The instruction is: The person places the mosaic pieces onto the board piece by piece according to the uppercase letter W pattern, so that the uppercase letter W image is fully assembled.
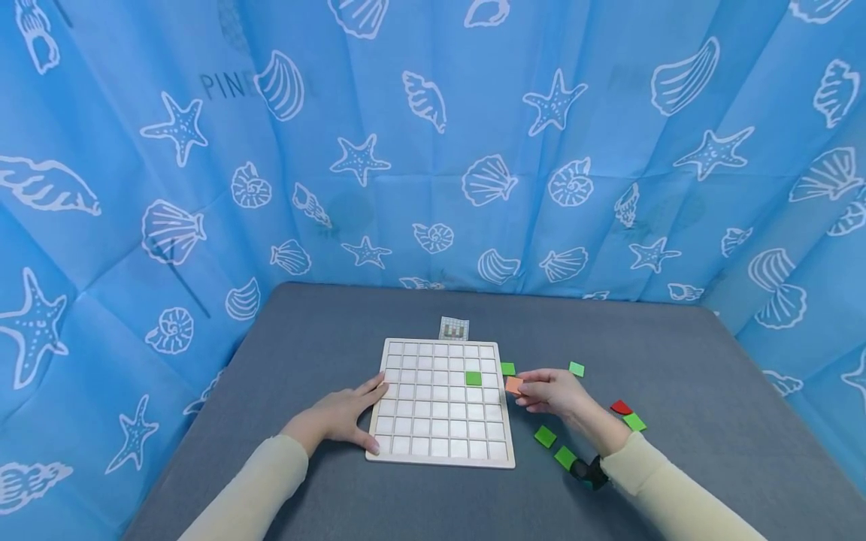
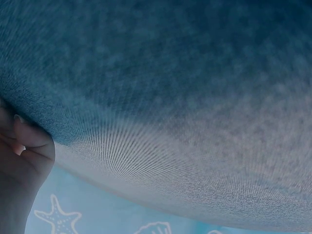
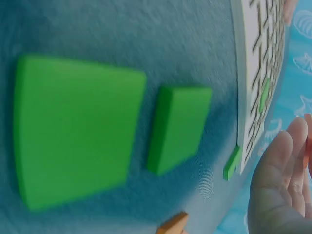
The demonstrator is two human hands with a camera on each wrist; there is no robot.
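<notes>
A white grid board [image 1: 440,459] with a pale wooden frame lies on the grey table. My left hand [image 1: 341,413] rests on its left edge, fingers spread and thumb near the lower left corner. One green square tile [image 1: 473,379] sits in a cell right of the middle. Beside the board's right edge, my right hand [image 1: 558,392] pinches an orange square tile [image 1: 513,385] between thumb and fingers. Another green tile [image 1: 508,369] lies just beyond it, against the frame. In the left wrist view only part of the left hand [image 2: 27,156] shows, with the board out of sight.
Loose green tiles [image 1: 545,436] are scattered right of the board, with a light green one [image 1: 576,369] farther back. A red rounded piece [image 1: 620,407] lies near the right forearm. Behind the board is a small patterned card [image 1: 454,329]. A blue shell-print curtain [image 1: 399,195] hangs behind the table.
</notes>
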